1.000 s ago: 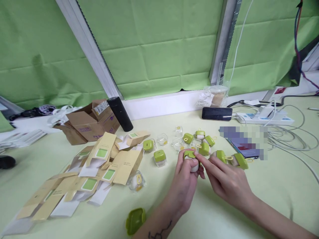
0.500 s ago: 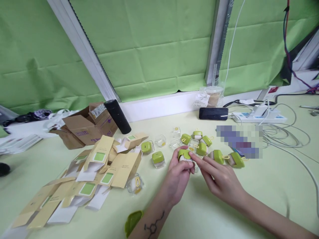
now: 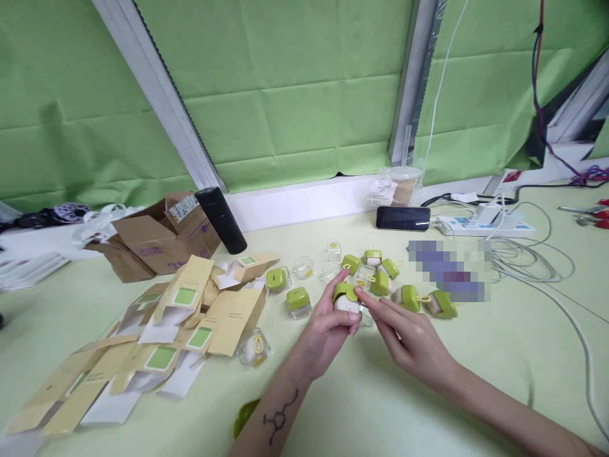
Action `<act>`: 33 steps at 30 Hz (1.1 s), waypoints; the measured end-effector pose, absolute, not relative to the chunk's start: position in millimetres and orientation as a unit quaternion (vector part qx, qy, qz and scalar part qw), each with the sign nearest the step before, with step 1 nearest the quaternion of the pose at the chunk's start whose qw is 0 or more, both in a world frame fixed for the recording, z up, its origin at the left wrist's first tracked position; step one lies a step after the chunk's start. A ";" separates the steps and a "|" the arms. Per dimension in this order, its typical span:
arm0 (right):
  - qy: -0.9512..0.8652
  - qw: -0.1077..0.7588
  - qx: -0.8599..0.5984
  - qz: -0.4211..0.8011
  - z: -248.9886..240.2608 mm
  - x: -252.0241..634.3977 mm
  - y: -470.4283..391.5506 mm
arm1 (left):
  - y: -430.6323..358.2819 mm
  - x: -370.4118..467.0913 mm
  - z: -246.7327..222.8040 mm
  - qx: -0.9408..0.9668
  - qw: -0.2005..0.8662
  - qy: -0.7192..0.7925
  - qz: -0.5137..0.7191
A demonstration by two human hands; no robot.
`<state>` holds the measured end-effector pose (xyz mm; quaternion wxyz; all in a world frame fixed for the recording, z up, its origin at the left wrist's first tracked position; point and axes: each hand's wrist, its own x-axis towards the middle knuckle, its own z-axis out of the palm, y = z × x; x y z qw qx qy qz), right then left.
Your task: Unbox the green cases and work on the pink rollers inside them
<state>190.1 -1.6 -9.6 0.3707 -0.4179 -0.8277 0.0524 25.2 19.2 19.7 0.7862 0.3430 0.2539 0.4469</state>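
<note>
My left hand [image 3: 323,336] is closed around a small white rounded case [image 3: 346,306] with a green cover [image 3: 343,291] over its top. My right hand [image 3: 413,333] reaches in from the right, its index fingertip on the edge of that cover and its thumb close beneath. Several similar green-covered pieces with yellow loops, such as one green-covered case [image 3: 380,283], lie just beyond the hands. To the left are two clear boxes with green lids, the nearer being a green-lidded box [image 3: 299,303]. A clear box [image 3: 254,348] with a yellow loop sits beside my left forearm.
Flattened tan cartons [image 3: 190,336] overlap at the left, with a brown cardboard box [image 3: 147,244] and a black cylinder [image 3: 221,219] behind. A phone [image 3: 403,218], a power strip [image 3: 480,226] and loose cables [image 3: 528,260] are at the right. A green tray [image 3: 245,416] is partly behind my forearm.
The view has shifted slightly, so the scene sits a little further left. More of the held case's white front shows now. Both hands stay on it.
</note>
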 end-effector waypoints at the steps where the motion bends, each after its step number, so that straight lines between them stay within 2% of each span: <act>1: -0.827 0.372 -0.417 0.064 -9.7 190.2 -1.6 | 19.6 23.2 20.1 0.350 0.786 0.255 0.441; 8: -0.763 0.410 -0.464 0.189 -1.0 201.6 8.5 | 16.2 12.0 21.4 0.423 0.801 0.251 0.342; 14: -0.681 0.425 -0.501 0.325 14.1 201.7 19.1 | 21.7 24.5 24.9 0.468 0.762 0.272 0.356; 19: -0.589 0.484 -0.519 0.387 16.4 202.6 28.3 | 33.9 46.3 31.2 0.649 0.621 0.345 0.272; 22: -0.561 0.517 -0.532 0.367 17.0 212.5 32.6 | 43.5 53.8 31.1 0.701 0.567 0.343 0.265; 27: -0.533 0.566 -0.547 0.310 20.8 229.3 37.8 | 58.5 53.6 10.3 0.819 0.362 0.362 0.257; 31: -0.482 0.593 -0.499 0.408 26.3 227.9 34.5 | 58.4 49.8 -6.5 0.888 0.257 0.333 0.185; 33: -0.457 0.584 -0.478 0.471 29.0 223.4 30.0 | 52.6 44.9 -5.6 0.900 0.237 0.328 0.163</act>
